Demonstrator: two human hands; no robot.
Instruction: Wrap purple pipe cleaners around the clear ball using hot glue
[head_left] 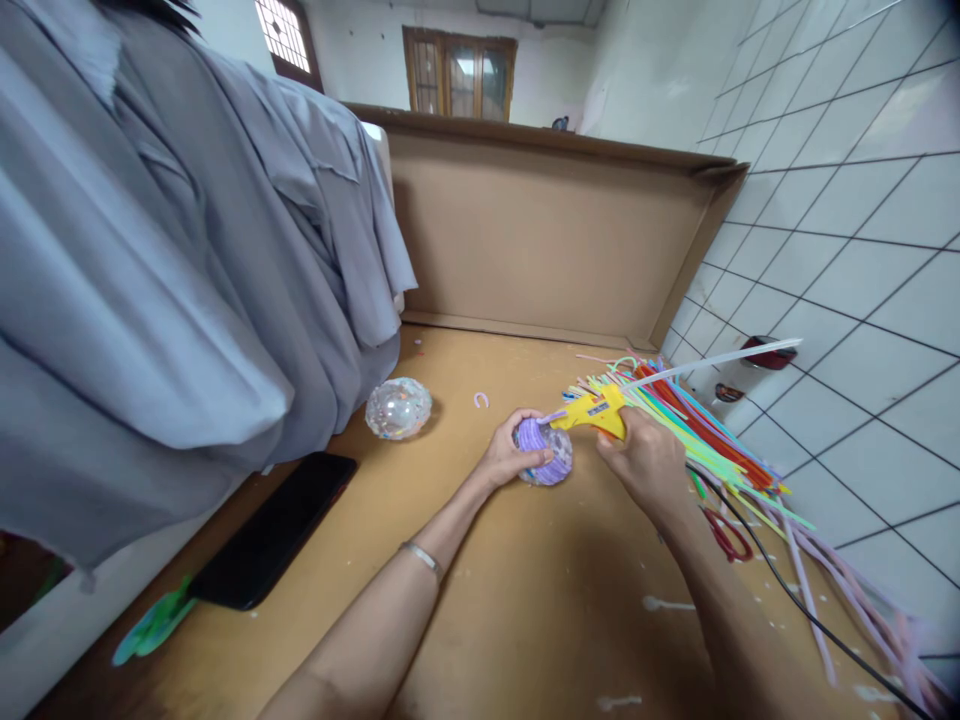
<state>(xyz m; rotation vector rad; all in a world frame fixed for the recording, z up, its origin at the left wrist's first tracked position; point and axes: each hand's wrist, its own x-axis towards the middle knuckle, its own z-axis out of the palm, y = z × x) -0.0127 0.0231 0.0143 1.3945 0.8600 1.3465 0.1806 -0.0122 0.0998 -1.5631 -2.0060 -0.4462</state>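
My left hand (511,452) is closed around a small round clear ball (559,465), partly covered with rows of purple pipe cleaner (534,436). In my right hand (649,460) is a yellow glue gun (596,410), held by its handle, with a long clear glue stick (705,362) sticking out of its back. The gun's nozzle is at the upper edge of the ball, close to my left fingers. A clear, round bowl-like piece (399,408) sits on the table to the left, and a short curled pink piece (481,400) lies between it and my left hand.
Many coloured pipe cleaners (697,430) lie along the tiled wall at the right, near red-handled scissors (727,535) and a black cable (795,600). A black phone (274,530) rests at the left beside hanging grey cloth (225,250). Cardboard (525,230) stands at the back.
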